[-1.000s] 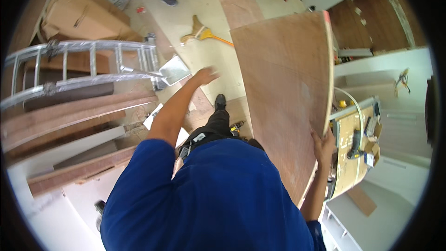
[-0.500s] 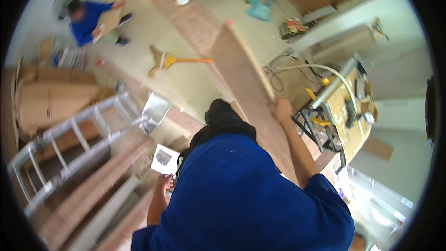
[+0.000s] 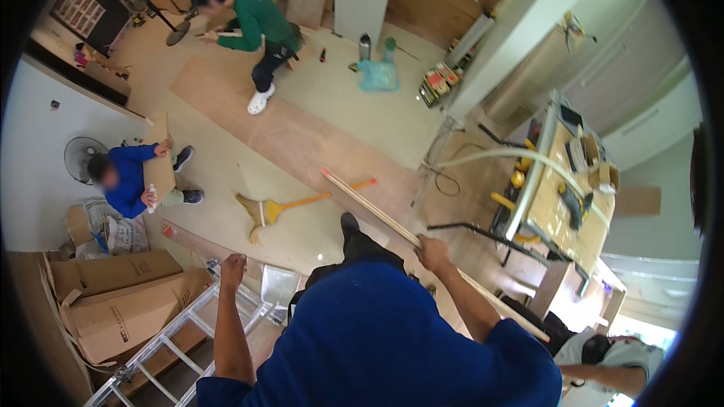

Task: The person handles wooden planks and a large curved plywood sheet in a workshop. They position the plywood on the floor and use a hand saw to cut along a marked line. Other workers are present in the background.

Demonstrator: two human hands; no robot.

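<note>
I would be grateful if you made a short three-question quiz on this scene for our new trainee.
1. Multiple choice: which of the wearer's hands holds the long board?
A) left
B) right
C) both

2. True or false: the broom lies on the floor.

3. Fill in the colour: the plastic bag is light ____.

Key:
1. B, the right hand
2. True
3. Blue
</note>
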